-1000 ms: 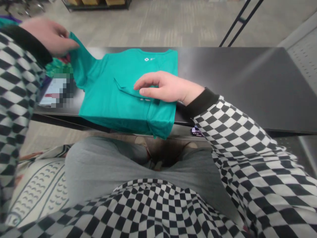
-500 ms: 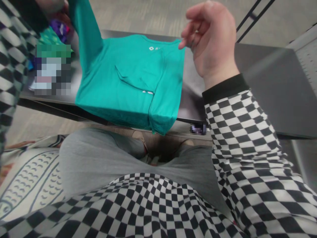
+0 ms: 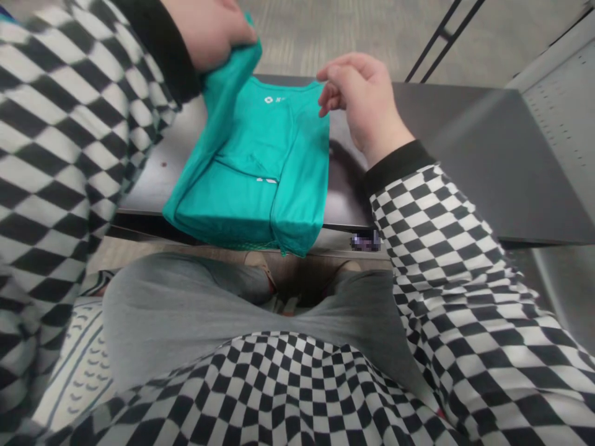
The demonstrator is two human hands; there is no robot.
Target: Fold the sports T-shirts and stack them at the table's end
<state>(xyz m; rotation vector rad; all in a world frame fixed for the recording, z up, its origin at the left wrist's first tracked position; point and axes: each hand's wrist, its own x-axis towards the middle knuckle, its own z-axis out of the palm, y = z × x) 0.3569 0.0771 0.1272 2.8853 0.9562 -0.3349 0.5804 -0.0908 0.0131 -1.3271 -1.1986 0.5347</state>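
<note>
A green T-shirt (image 3: pixel 302 167) lies on the dark table (image 3: pixel 465 167), its right side folded inward and its lower end hanging a little over the near edge. At the top left, my left hand (image 3: pixel 211 31) pinches a part of the shirt and holds it raised, so the left side is drawn up and over. A small white logo shows near the neckline. My right hand (image 3: pixel 360 99) is by the shirt's upper right corner with fingers loosely curled and apart; nothing shows in it, and whether it touches the cloth is hard to tell.
A blurred-out small device (image 3: pixel 365 240) lies on a ledge below the table's near edge. On the right stands a pale perforated panel (image 3: pixel 562 118). Behind the table are dark metal legs (image 3: pixel 444 40). A patterned cushion (image 3: pixel 81 365) sits at my left.
My left hand lifted the shirt's left sleeve, then carried it rightward across the shirt. My right hand rose from the shirt's middle to its upper right corner.
</note>
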